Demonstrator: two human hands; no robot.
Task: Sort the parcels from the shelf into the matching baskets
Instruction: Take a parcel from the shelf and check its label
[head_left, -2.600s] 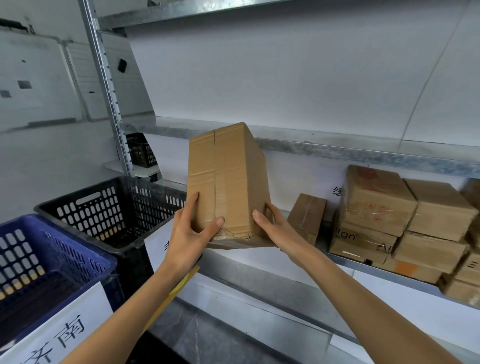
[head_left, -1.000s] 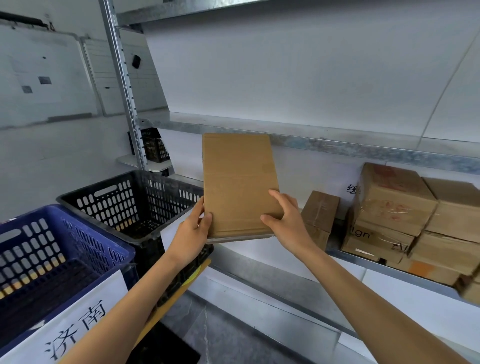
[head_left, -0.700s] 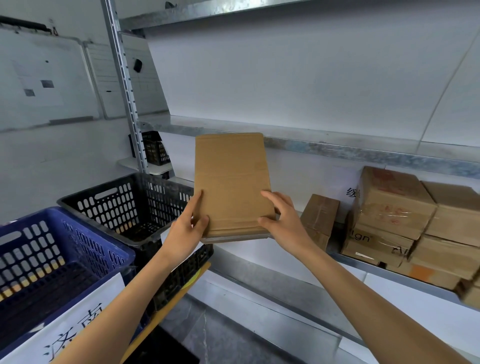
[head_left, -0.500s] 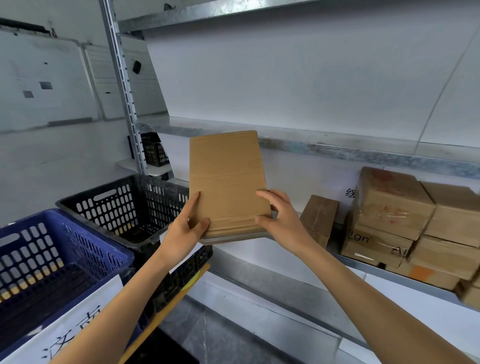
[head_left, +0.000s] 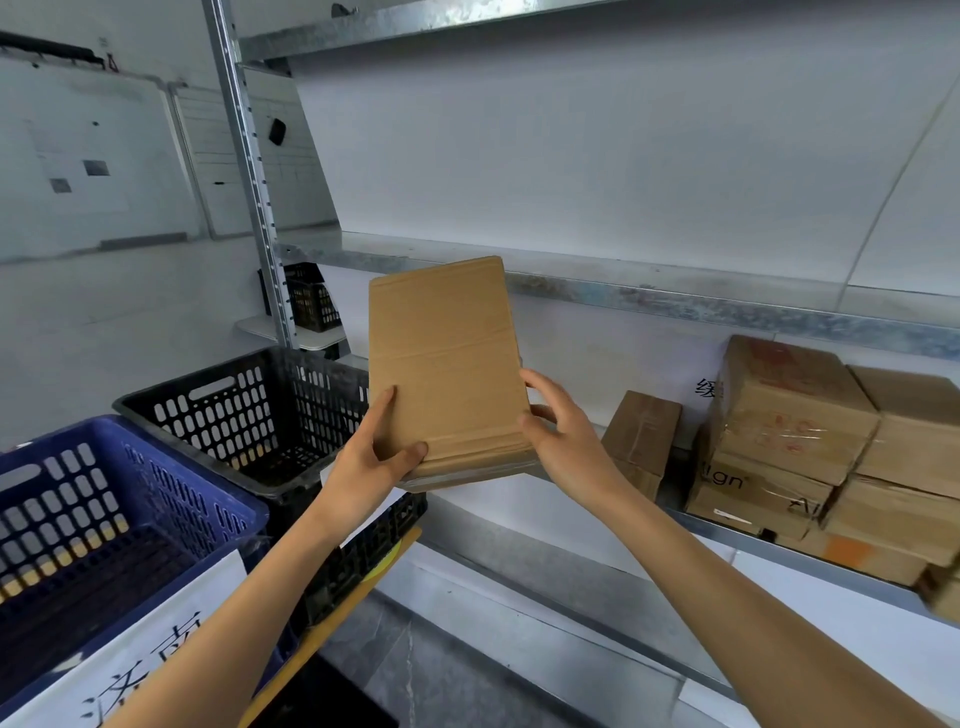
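I hold a plain brown cardboard parcel (head_left: 444, 364) upright in front of the shelf, a broad blank face turned toward me. My left hand (head_left: 371, 457) grips its lower left corner, thumb on the front. My right hand (head_left: 561, 436) grips the lower right edge, fingers curled round the side. Left of the parcel stands a black perforated basket (head_left: 228, 405), and nearer me a blue basket (head_left: 104, 493) with a white label (head_left: 140, 670) printed in Chinese characters. Both baskets look empty where I can see inside.
Several taped brown parcels (head_left: 789, 426) are stacked on the metal shelf (head_left: 727, 535) at the right, with a small one (head_left: 641, 436) beside them. A steel upright (head_left: 249, 171) rises behind the black basket. Another small black basket (head_left: 311, 304) sits further back.
The parcel was turned from showing its taped seam and side to showing a flat blank face. It then drifted slightly left and down while both hands kept their hold.
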